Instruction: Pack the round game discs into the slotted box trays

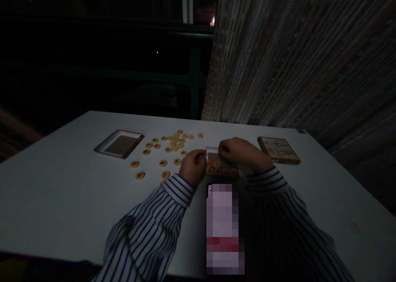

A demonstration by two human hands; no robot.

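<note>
A small open box on the table holds several round Chinese chess pieces with red characters, lined up in its near part. My left hand is at the left edge of this box, its fingers curled together; whatever they grip is hidden. Over the box's right side is my right hand, closed with fingertips pointing down and in; I cannot make out anything between them. Left of my hands, more chess pieces lie scattered, some showing red or black characters, several others appearing blank.
An open shallow box part lies at the left and a printed box lid at the right of the white table. A phone-shaped thing, blurred by pixels, is close to me. A string curtain hangs behind.
</note>
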